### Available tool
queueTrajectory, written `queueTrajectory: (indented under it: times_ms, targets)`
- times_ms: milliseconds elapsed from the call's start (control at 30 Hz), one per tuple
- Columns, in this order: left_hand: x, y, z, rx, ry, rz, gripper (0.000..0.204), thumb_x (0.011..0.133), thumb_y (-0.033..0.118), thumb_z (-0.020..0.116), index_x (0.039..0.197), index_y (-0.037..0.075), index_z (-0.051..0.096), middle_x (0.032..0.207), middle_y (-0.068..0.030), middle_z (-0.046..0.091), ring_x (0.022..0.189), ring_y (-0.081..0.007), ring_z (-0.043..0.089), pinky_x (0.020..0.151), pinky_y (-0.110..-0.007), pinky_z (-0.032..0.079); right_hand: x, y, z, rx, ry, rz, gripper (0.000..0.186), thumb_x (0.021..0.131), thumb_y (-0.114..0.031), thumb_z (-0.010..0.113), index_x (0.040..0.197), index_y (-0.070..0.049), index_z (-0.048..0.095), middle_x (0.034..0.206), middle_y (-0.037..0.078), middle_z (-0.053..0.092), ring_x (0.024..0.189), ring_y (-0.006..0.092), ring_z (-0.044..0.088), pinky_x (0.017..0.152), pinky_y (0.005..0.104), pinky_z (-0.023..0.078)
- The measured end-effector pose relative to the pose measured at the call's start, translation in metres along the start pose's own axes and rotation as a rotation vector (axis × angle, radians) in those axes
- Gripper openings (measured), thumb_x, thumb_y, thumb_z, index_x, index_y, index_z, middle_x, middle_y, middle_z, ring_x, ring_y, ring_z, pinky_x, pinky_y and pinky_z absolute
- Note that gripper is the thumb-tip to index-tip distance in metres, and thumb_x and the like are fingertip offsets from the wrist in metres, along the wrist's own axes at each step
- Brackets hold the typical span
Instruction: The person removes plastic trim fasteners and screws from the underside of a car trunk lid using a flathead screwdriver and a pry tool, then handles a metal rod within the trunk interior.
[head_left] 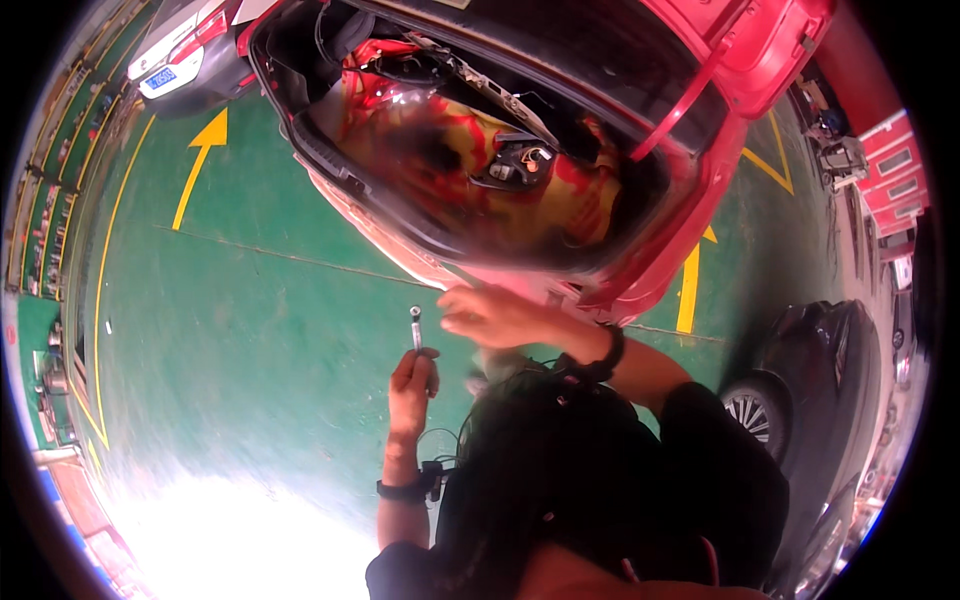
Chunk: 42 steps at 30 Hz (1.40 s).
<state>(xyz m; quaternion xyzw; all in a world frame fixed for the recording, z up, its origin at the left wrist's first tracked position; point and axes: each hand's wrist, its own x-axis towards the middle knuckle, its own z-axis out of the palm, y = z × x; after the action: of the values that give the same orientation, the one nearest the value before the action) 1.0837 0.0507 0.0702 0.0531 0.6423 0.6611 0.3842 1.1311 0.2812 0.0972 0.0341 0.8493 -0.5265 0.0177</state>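
My left hand [411,383] grips a slim silver wrench [416,326], held upright over the green floor with its round head on top. My right hand [488,316] is raised just below the rear edge of a red car [667,265], its fingers curled; what they hold, if anything, is hidden, and whether they touch the car I cannot tell. The car's open trunk [345,175] contains red-and-yellow patterned material [435,140], a long metal-and-black piece [510,105] and a small dark part with wiring [515,167].
A dark car [825,385] stands at my right, another vehicle [190,55] at the upper left. Shelving with items [52,190] lines the left wall. The green floor [250,330] carries yellow lines and arrows. A red toolbox or cabinet [885,165] is at the far right.
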Motion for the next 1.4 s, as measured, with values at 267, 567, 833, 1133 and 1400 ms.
queueTrajectory:
  times_ms: [267, 567, 833, 1133, 1400]
  targets:
    - [0.079, 0.025, -0.035, 0.111, -0.018, -0.157, 0.026, 0.105, 0.021, 0.046, 0.11, 0.001, 0.062, 0.078, -0.0022, 0.057, 0.061, -0.0083, 0.052, 0.053, -0.023, 0.039, 0.133, 0.041, 0.08, 0.666, -0.044, 0.297, 0.032, 0.097, -0.025, 0.053, 0.102, 0.006, 0.062, 0.084, 0.015, 0.072, 0.072, 0.0246, 0.069, 0.068, 0.0371, 0.055]
    - [0.143, 0.066, -0.161, 0.277, 0.15, -0.459, 0.037, 0.102, 0.028, 0.049, 0.118, -0.003, 0.061, 0.093, -0.0089, 0.064, 0.077, -0.015, 0.062, 0.061, -0.025, 0.045, 0.277, 0.297, 0.06, 0.997, 0.438, 0.722, 0.024, 0.09, -0.024, 0.05, 0.079, -0.004, 0.058, 0.066, 0.009, 0.051, 0.056, 0.0231, 0.052, 0.054, 0.0408, 0.048]
    - [0.184, 0.067, -0.251, 0.256, 0.227, -0.543, 0.031, 0.1, 0.02, 0.051, 0.118, -0.004, 0.06, 0.092, -0.0106, 0.066, 0.075, -0.0152, 0.063, 0.061, -0.025, 0.046, 0.328, 0.363, 0.032, -0.33, 0.467, 0.768, 0.037, 0.082, -0.014, 0.056, 0.114, 0.001, 0.066, 0.111, 0.027, 0.068, 0.103, 0.0361, 0.068, 0.083, 0.0451, 0.054]
    - [0.261, 0.086, -0.353, 0.36, 0.111, -0.613, 0.031, 0.101, 0.024, 0.055, 0.116, -0.002, 0.061, 0.093, -0.0094, 0.066, 0.075, -0.0163, 0.063, 0.061, -0.027, 0.046, 0.317, 0.414, 0.053, -0.516, 0.352, 0.914, 0.022, 0.085, -0.015, 0.055, 0.09, -0.008, 0.075, 0.095, 0.019, 0.073, 0.095, 0.0371, 0.07, 0.078, 0.048, 0.055]
    - [0.303, 0.141, -0.45, 0.413, 0.042, -0.522, 0.035, 0.102, 0.03, 0.052, 0.118, 0.0, 0.061, 0.095, -0.0086, 0.066, 0.077, -0.0148, 0.064, 0.063, -0.026, 0.047, 0.327, 0.329, 0.035, -0.668, 0.192, 0.842, 0.026, 0.089, -0.025, 0.057, 0.094, -0.006, 0.074, 0.095, 0.022, 0.071, 0.092, 0.0399, 0.069, 0.083, 0.0521, 0.053]
